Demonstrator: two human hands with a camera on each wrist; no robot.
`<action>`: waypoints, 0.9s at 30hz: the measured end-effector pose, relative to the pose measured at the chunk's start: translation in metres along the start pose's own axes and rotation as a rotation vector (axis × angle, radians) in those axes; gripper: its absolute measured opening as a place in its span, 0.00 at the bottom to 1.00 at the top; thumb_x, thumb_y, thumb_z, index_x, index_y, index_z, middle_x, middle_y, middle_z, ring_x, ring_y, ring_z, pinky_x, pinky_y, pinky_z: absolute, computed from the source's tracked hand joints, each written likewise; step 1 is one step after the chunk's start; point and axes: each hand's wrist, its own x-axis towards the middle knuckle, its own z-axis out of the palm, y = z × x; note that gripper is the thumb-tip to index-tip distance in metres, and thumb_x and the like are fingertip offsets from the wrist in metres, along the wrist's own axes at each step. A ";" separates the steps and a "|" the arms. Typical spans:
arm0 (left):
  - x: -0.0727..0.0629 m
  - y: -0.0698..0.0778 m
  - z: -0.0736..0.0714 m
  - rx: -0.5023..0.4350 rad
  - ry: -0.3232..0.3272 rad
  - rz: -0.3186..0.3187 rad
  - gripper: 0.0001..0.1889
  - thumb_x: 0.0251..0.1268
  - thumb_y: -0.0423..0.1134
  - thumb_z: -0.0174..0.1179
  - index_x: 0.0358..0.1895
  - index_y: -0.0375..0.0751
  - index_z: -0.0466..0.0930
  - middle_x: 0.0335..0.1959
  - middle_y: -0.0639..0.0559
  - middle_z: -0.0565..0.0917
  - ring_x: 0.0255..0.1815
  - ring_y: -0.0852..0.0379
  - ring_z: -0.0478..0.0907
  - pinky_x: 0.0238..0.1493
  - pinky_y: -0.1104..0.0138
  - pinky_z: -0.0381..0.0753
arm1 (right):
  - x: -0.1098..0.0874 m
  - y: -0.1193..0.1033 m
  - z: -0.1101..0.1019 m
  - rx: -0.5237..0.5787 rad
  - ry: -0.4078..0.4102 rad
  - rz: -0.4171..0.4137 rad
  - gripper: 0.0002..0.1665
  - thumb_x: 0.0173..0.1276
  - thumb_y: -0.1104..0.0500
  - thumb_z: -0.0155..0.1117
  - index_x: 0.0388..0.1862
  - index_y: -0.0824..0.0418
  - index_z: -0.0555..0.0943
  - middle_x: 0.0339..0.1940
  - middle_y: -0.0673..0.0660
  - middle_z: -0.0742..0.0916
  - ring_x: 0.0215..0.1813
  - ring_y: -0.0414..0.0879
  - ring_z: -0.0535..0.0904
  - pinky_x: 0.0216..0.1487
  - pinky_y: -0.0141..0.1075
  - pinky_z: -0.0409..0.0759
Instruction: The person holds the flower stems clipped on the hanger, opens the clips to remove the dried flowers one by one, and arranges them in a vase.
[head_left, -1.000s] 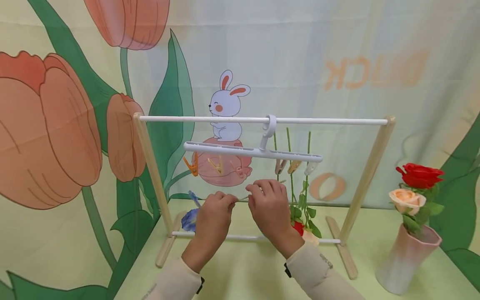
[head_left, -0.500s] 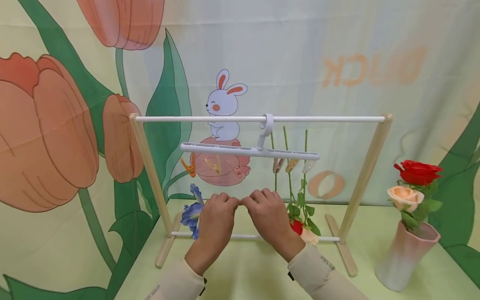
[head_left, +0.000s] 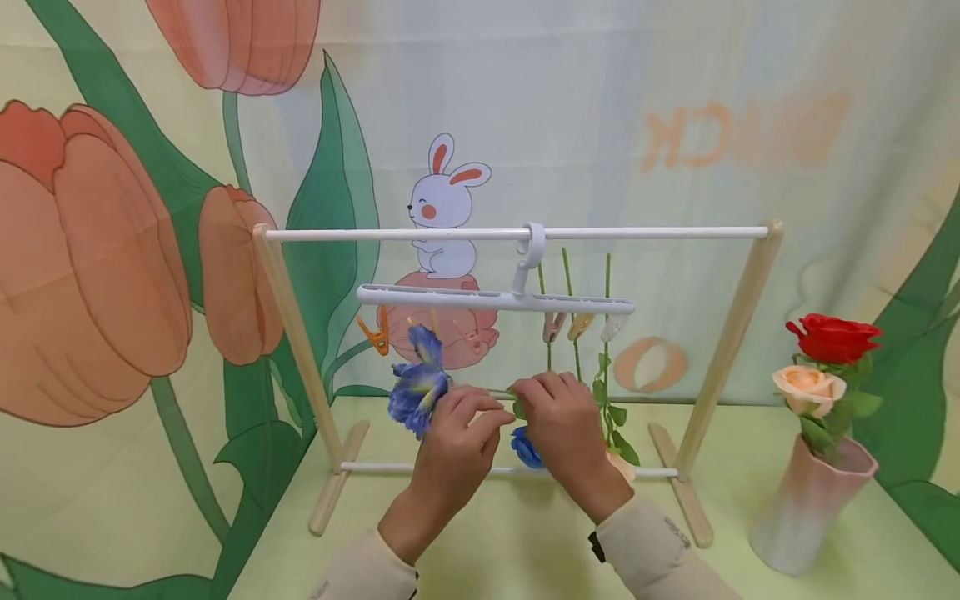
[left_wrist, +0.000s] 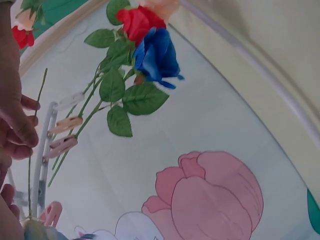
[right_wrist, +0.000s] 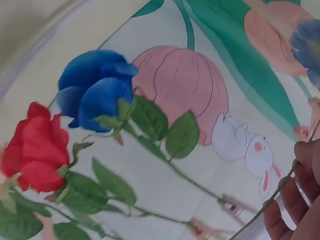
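A blue-violet iris (head_left: 420, 387) hangs at the left in the head view, its bloom beside my left hand (head_left: 461, 429). That hand has its thumb and index finger apart, just below the stem. My right hand (head_left: 558, 421) pinches the thin green stem (right_wrist: 260, 212) farther along, between thumb and fingertips in the right wrist view. Above both hands is a grey clip hanger (head_left: 480, 298). Three clips on its right half hold upside-down roses: a blue rose (right_wrist: 97, 92), a red rose (left_wrist: 142, 25) and a peach rose (head_left: 621, 467), partly hidden by the right hand.
The hanger hooks over the white rod (head_left: 337, 235) of a wooden-legged rack. An orange clip (head_left: 377, 332) and a pink clip (head_left: 468, 333) hang on its left half, with a yellow one half behind the iris. A pink-white vase (head_left: 813, 517) with two roses stands right.
The iris has risen and moved right. My left hand has turned, and its thumb and index finger have parted. My right hand has shifted slightly right; the blue rose shows between the hands.
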 end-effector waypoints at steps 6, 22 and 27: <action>-0.008 0.005 0.017 -0.046 0.011 0.012 0.08 0.55 0.26 0.67 0.34 0.45 0.88 0.37 0.52 0.85 0.43 0.52 0.83 0.48 0.63 0.84 | -0.005 0.022 -0.017 0.039 0.086 0.168 0.05 0.63 0.67 0.73 0.35 0.62 0.85 0.30 0.58 0.87 0.32 0.55 0.81 0.35 0.46 0.85; 0.025 0.008 0.077 -0.457 -0.231 -0.789 0.13 0.66 0.35 0.67 0.52 0.36 0.84 0.45 0.41 0.88 0.43 0.48 0.89 0.47 0.58 0.89 | -0.022 0.096 -0.092 0.046 0.181 0.589 0.06 0.70 0.67 0.64 0.42 0.68 0.84 0.37 0.65 0.86 0.36 0.58 0.84 0.40 0.17 0.70; 0.035 0.013 0.093 -0.461 -0.269 -0.889 0.18 0.67 0.38 0.67 0.57 0.37 0.82 0.50 0.41 0.86 0.48 0.47 0.87 0.49 0.56 0.88 | -0.034 0.113 -0.110 0.013 0.178 0.686 0.08 0.71 0.65 0.62 0.44 0.67 0.84 0.38 0.65 0.86 0.33 0.42 0.82 0.40 0.12 0.63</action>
